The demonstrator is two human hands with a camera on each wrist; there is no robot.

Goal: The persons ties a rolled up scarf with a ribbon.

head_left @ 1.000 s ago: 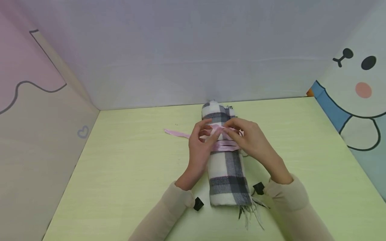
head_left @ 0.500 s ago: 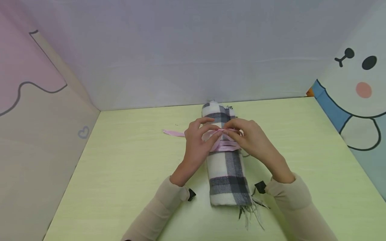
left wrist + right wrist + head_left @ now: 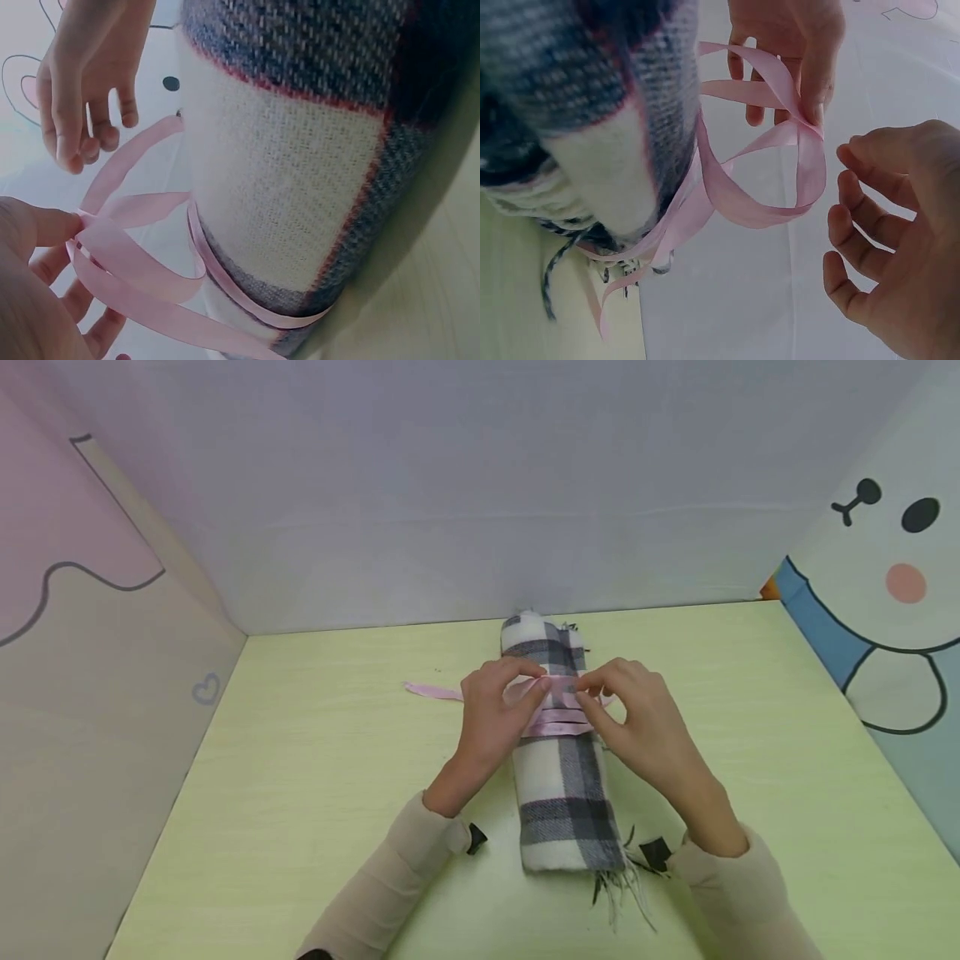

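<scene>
Both hands work over the rolled plaid scarf (image 3: 558,752): the left hand (image 3: 495,714) pinches the crossing of the pink ribbon (image 3: 558,720) loops, while the right hand (image 3: 637,718) hovers just beside it, fingers loosely curled and holding nothing. Ribbon wraps the roll's middle. Beneath, a pale green surface (image 3: 315,793) sits between cartoon-printed walls (image 3: 885,593). Its long axis runs near to far, fringe (image 3: 622,893) at the near end.

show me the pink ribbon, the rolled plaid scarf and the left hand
pink ribbon (image 3: 780,139), right wrist view, on a loop strand
rolled plaid scarf (image 3: 562,793), head view, on its near half
left hand (image 3: 491,722), head view, on the back of the hand
</scene>
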